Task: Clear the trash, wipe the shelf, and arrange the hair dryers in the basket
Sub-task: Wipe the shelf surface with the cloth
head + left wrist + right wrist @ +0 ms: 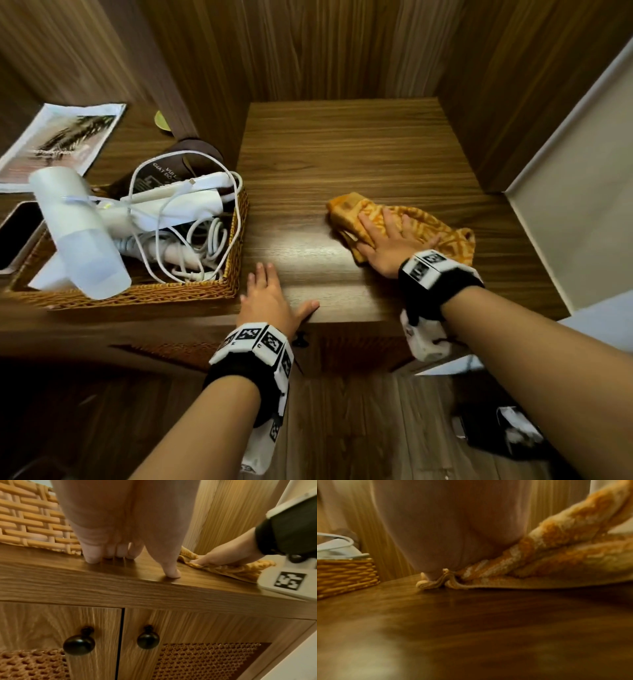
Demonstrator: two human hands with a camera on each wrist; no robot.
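Near the shelf's (342,154) front edge, your flat left hand (270,298) braced you while your right hand (390,240), fingers seemingly straight, pressed the cloth (442,229) down to wipe.

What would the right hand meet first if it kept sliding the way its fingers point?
The right hand lies flat on the orange cloth, fingers aimed back-left across the shelf. Past the cloth's edge the wood looks bare, so likely the rear corner panel comes first; the basket seems left of that line.
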